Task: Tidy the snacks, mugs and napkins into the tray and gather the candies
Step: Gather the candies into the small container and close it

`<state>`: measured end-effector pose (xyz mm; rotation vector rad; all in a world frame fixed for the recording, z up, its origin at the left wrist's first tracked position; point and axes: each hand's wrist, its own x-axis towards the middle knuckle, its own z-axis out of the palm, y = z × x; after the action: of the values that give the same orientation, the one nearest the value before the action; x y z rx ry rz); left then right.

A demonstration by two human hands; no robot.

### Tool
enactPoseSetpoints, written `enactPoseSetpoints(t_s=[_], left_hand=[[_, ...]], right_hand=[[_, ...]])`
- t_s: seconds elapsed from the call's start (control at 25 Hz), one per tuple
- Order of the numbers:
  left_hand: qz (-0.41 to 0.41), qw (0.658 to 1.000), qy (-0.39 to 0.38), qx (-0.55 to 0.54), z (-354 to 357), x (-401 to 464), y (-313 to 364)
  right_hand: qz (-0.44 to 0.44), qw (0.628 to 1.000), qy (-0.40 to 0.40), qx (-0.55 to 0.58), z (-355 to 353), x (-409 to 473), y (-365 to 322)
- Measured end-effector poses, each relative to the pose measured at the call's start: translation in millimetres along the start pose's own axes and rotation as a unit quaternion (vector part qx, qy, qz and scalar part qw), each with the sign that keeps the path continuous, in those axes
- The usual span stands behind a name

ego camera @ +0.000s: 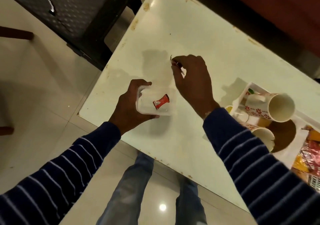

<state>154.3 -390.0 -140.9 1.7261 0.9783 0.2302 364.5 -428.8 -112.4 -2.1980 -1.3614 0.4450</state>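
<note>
White table [199,39]; right-hand fingers [176,63] pinching candy [173,62].

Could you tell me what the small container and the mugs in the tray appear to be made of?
Container: clear, probably thin plastic; the red candy and table show through it. Mugs: seemingly glazed ceramic, with a glossy white inside and a red flower print.

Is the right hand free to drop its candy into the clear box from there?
Probably yes. The right hand pinches a candy just beyond the box, which the left hand holds open-topped, with one red candy inside. Nothing lies between.
</note>
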Motion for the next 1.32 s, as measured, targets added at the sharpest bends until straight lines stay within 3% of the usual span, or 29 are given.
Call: enactPoseSetpoints(t_s=[0.12,0.28,0.52,0.64,0.88,1.08,1.32], left_hand=[[0.007,1.000,-0.017,0.015,17.6,-15.4,19.6],[0.010,0.999,-0.047,0.004,50.5,-42.0,42.2],[0.025,0.987,-0.151,0.046,114.6,-92.9,71.8],[0.012,0.969,-0.238,0.069,156.3,-124.1,81.1],[0.040,0.933,-0.345,0.098,268.6,-161.7,111.5],[0.077,0.923,-0.367,0.085,369.9,-168.0,149.7],[0.123,0.932,-0.336,0.048,476.8,-165.2,202.2]], right_hand=[[-0.051,0.998,-0.012,0.037,-24.5,-66.9,-16.6],[-0.080,0.994,-0.074,-0.004,-41.4,-139.4,-8.3],[0.074,0.993,0.078,0.058,-93.8,-230.7,31.9],[0.177,0.969,0.131,0.108,-123.8,-293.3,59.8],[0.309,0.927,0.204,0.066,-194.7,-416.6,161.6],[0.372,0.904,0.211,0.025,-245.7,-473.4,260.4],[0.353,0.915,0.193,0.013,-296.5,-483.2,359.3]])
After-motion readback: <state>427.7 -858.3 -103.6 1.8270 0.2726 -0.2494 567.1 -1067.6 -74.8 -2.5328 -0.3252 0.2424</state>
